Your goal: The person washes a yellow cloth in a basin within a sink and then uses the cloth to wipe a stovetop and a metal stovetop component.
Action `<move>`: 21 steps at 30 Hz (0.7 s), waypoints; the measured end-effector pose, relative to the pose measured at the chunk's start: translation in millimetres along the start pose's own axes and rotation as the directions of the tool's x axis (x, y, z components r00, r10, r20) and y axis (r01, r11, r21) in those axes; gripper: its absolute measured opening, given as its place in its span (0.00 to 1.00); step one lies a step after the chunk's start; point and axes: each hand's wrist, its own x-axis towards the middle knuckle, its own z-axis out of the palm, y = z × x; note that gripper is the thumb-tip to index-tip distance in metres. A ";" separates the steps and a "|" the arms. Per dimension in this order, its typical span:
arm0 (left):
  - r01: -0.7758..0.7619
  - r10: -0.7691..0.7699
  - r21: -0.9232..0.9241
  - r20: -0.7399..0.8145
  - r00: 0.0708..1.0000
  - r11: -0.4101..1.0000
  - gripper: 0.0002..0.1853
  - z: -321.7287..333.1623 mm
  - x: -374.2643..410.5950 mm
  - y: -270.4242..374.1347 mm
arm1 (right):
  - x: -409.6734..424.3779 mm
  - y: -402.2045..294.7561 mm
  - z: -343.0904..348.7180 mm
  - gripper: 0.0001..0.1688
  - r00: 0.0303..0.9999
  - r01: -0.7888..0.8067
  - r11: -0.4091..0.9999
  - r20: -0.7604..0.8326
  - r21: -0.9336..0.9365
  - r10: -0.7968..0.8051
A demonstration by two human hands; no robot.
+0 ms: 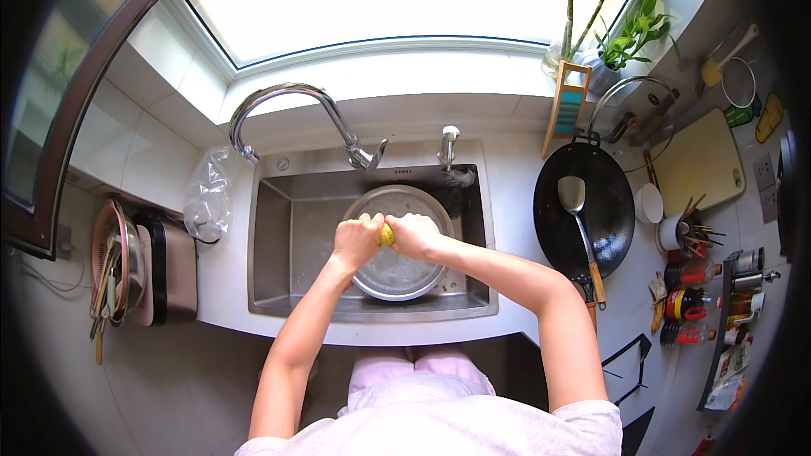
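Observation:
My left hand (358, 239) and my right hand (415, 235) are closed into fists, knuckles facing each other. Both grip a small yellow-green item (386, 235), which shows only in the gap between them; fingers hide the rest, so I cannot tell what it is. Below the hands, a round metal basin (399, 286) sits in the stainless steel sink (272, 266), its inside looking wet and greyish. Small brownish scraps (452, 286) lie on the sink floor to the basin's right.
A chrome faucet (310, 90) arches over the sink's back left, beside a soap dispenser (448, 139). On the right counter lies a black wok (551, 215) holding a metal spatula (572, 193). A clear plastic bag (209, 196) is at left; an open window sash (82, 95) juts in.

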 end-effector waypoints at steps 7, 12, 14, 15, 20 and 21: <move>0.138 -0.121 -0.132 0.125 0.985 0.982 0.09 19.7 11.3 6.6 | 15.1 25.3 21.6 0.17 0.998 0.017 0.995 -0.053 -0.094 -0.022; 0.202 -0.161 -0.226 0.185 0.969 0.953 0.12 18.2 11.5 -2.9 | 15.6 25.4 40.0 0.23 0.977 0.050 0.995 -0.200 -0.088 -0.067; 0.266 -0.195 -0.380 0.217 0.957 0.886 0.19 13.4 6.8 -15.0 | 14.0 22.8 43.4 0.25 0.941 0.140 0.981 -0.289 -0.133 -0.174; 0.234 -0.134 -0.471 0.237 0.962 0.850 0.26 9.6 1.5 -25.7 | 14.9 17.3 39.5 0.27 0.917 0.192 0.967 -0.321 -0.167 -0.237; 0.531 0.004 -0.843 0.534 0.846 0.084 0.35 7.3 -33.4 -100.1 | 6.0 4.4 52.2 0.29 0.901 0.167 0.975 -0.378 -0.149 -0.213; 0.647 -0.015 -0.721 0.670 0.742 -0.247 0.35 12.1 -41.8 -110.0 | 2.1 8.9 67.6 0.29 0.939 0.041 0.998 -0.340 -0.044 -0.054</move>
